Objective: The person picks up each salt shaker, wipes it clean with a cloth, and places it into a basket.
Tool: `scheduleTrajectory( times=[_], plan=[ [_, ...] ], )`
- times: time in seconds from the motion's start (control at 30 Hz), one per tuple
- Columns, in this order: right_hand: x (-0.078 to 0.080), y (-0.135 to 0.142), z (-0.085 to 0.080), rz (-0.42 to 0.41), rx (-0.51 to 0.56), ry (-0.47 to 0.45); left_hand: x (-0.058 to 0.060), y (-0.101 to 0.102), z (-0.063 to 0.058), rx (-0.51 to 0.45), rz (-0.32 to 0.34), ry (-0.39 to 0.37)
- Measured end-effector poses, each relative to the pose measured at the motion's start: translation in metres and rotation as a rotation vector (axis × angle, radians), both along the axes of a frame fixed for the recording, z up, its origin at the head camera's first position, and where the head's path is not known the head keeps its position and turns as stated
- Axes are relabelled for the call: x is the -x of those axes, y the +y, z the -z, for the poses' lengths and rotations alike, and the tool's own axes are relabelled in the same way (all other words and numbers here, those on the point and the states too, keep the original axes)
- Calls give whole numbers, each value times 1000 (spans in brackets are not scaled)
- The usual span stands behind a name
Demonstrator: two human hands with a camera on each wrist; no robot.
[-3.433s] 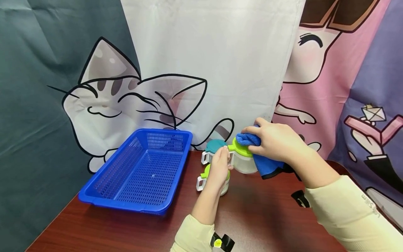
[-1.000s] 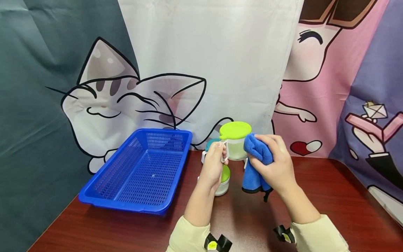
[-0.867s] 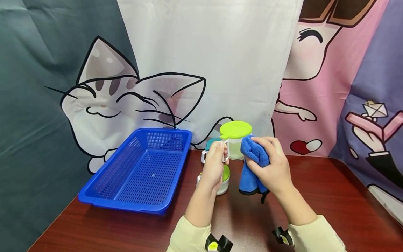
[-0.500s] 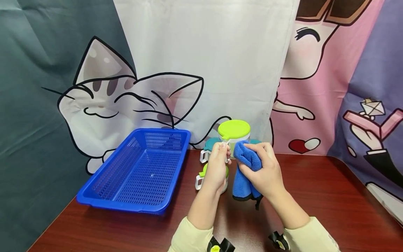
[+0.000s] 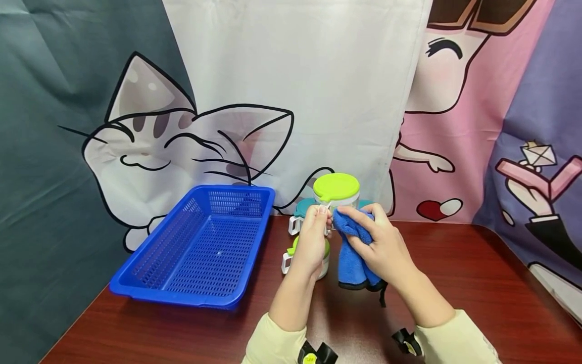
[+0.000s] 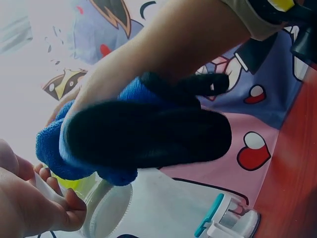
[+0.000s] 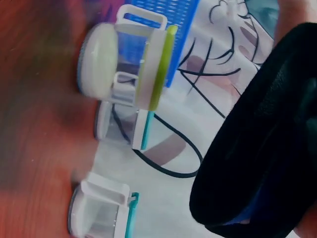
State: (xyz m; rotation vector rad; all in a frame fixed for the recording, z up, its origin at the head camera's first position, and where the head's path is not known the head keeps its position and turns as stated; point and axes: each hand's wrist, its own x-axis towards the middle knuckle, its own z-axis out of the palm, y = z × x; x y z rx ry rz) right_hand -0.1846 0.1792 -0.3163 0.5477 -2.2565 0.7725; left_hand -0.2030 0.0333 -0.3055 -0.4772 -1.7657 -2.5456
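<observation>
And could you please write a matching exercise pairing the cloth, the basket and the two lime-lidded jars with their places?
1. Cloth
2. Basket
3. Larger jar
4. Smaller jar

A. On the table, partly behind the left hand
B. Gripped by the right hand
C. Held at its handle by the left hand
D. On the table, left of both hands

Pairs: 1-B, 2-D, 3-C, 4-A

Blue cloth (image 5: 352,265), in right hand (image 5: 386,247): moved off the lime lid (image 5: 336,186), now just beside left hand (image 5: 311,240). Large jar (image 6: 106,210): shifted, now beyond both hands.
</observation>
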Motion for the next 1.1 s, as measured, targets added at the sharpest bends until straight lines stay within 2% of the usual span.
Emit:
scheduleTrajectory(
  times=[0.13, 0.43, 0.7, 0.93, 1.1],
  plan=[
    [0, 3, -3, -22, 43, -34, -1, -1, -1, 6, 3, 2],
    [5, 4, -2, 91, 182, -39, -1, -2, -2, 20, -16, 11],
    [7, 2, 2, 112, 300, -53, -2, -1, -3, 2, -12, 13],
    [5, -6, 6, 92, 238, -17, -3, 1, -3, 21, -14, 13],
    [4, -6, 3, 80, 182, -28, -2, 0, -3, 38, -15, 15]
  ],
)
